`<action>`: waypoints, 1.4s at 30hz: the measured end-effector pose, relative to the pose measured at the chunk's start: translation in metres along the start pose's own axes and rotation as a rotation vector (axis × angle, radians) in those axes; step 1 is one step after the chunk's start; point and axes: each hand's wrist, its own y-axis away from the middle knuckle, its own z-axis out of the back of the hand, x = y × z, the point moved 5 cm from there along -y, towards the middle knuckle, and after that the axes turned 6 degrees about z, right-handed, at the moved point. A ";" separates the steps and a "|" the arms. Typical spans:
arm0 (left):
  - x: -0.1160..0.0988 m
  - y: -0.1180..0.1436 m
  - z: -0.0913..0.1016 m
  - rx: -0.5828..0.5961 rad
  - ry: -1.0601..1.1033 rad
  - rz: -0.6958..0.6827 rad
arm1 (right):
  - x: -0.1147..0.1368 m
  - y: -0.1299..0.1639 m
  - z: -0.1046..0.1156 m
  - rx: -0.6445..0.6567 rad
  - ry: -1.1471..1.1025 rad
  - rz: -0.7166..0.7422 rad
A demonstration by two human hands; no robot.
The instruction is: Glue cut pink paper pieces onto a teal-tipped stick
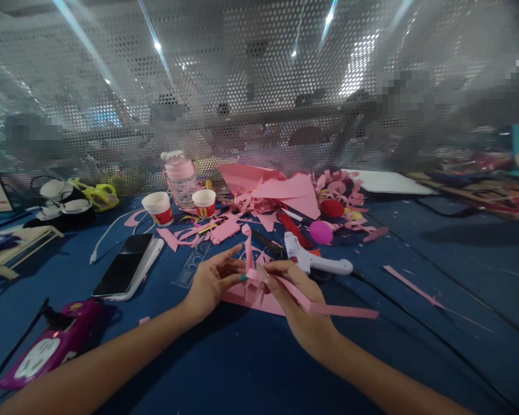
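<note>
Between my hands is a small pink paper figure with a thin upright stem and a rounded top. My left hand pinches its left side, thumb and fingers closed on it. My right hand has its fingers closed on a long pink paper strip, whose free end sticks out to the right; the other end meets the figure. Beneath the hands, a pink paper sheet lies on the blue table. A white glue gun rests just beyond my right hand.
Pink paper scraps heap at the back, near paper cups and a bottle. A phone and a purple power strip lie left. The glue gun's black cable crosses the right side. A perforated screen stands behind.
</note>
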 end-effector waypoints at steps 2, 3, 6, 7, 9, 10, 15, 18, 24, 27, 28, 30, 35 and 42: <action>-0.001 0.002 -0.004 0.055 -0.039 0.011 | -0.003 -0.001 0.002 -0.041 0.010 -0.016; -0.002 0.003 -0.005 0.075 -0.055 0.008 | -0.003 -0.001 0.003 -0.056 0.021 -0.020; -0.004 0.007 -0.011 0.139 -0.106 0.003 | -0.003 -0.001 0.004 -0.076 0.052 -0.034; -0.005 0.008 -0.013 0.157 -0.127 0.006 | -0.003 -0.001 0.004 -0.078 0.066 -0.044; -0.004 0.009 -0.015 0.178 -0.177 0.009 | -0.003 0.000 0.005 -0.094 0.107 -0.071; -0.004 0.009 -0.015 0.181 -0.202 0.005 | -0.004 0.000 0.006 -0.116 0.129 -0.088; -0.004 0.008 -0.013 0.169 -0.264 -0.083 | -0.007 -0.001 0.012 -0.192 0.153 -0.130; -0.004 0.009 -0.011 0.158 -0.247 -0.123 | -0.004 -0.005 0.006 -0.044 0.128 -0.058; -0.003 0.011 -0.013 0.193 -0.194 -0.062 | 0.001 -0.006 -0.012 0.228 0.237 0.124; -0.003 0.010 -0.013 0.176 -0.191 -0.056 | -0.001 -0.007 -0.009 0.165 0.237 0.124; -0.003 0.010 -0.013 0.169 -0.191 -0.055 | -0.004 -0.007 -0.007 0.132 0.212 0.090; -0.002 0.010 -0.012 0.157 -0.185 -0.049 | -0.011 -0.007 -0.001 0.037 0.133 -0.004; -0.002 0.011 -0.013 0.176 -0.182 -0.076 | -0.026 -0.006 0.011 -0.213 -0.016 -0.112; -0.002 0.016 -0.013 0.234 -0.280 -0.143 | -0.024 -0.011 0.005 -0.111 0.033 -0.181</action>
